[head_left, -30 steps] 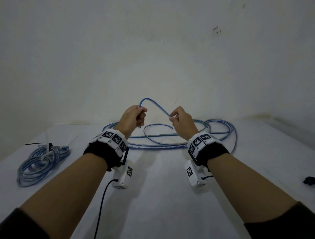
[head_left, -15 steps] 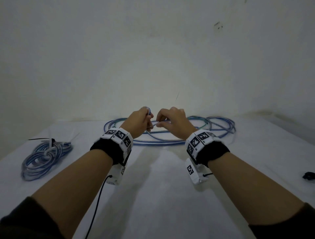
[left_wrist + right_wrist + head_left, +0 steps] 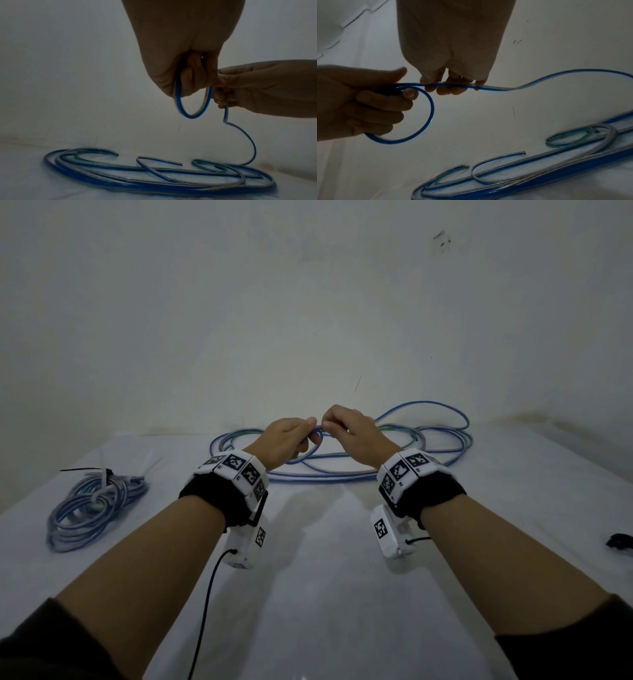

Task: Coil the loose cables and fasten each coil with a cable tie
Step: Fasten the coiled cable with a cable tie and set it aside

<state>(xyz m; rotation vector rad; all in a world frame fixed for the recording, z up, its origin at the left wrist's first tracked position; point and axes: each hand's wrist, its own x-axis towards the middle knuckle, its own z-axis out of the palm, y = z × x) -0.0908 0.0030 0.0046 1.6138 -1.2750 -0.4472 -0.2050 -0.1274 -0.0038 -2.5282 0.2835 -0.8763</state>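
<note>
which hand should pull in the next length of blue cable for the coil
Probably the right hand. It pinches the blue cable on the side trailing to the loose pile on the table, so it can slide along and feed. The left hand is occupied gripping the first small loop.
</note>
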